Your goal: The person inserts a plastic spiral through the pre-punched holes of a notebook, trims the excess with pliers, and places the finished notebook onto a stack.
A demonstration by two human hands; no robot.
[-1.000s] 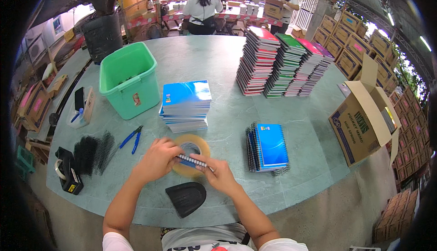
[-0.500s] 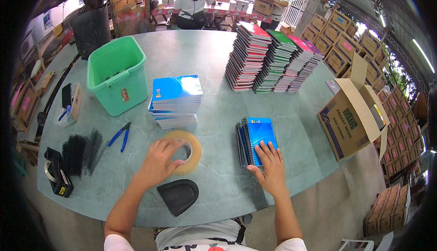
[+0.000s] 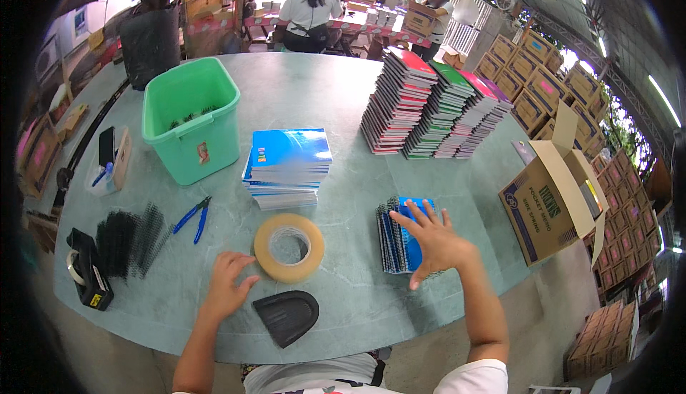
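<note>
Spiral notebooks (image 3: pixel 406 245), blue, lie in one pile on the right part of the table (image 3: pixel 350 315), toward its near edge, directly below the right hand (image 3: pixel 438 246). We see their long axis running from the near edge toward the far edge, with the coils at the left side. The right hand is clearly the nearer one; its fingers are spread and grasp nothing, but whether they touch the top cover we cannot tell. The books of this pile we also cannot count. The left hand (image 3: pixel 230 284) is well apart from them; its fingers are loosely bent and released, just beside one roll of tape (image 3: pixel 289 274).

Closer to the near edge we find one black curved piece (image 3: pixel 287 317). Beyond the tape stands one blue stack (image 3: pixel 289 172). Toward the left edge we count one cutter (image 3: pixel 201 224), one heap of black coils (image 3: pixel 128 242), one tape dispenser (image 3: pixel 91 272), one green bin (image 3: pixel 196 151) and one tray (image 3: pixel 121 161) with one phone (image 3: pixel 106 146) and one pen (image 3: pixel 102 175). Toward the far edge, at right, are four stacks: one red stack (image 3: pixel 400 101), one green stack (image 3: pixel 441 108), one pink stack (image 3: pixel 466 111), one purple stack (image 3: pixel 491 115). By the right edge is one carton (image 3: pixel 543 212), its flaps raised.
</note>
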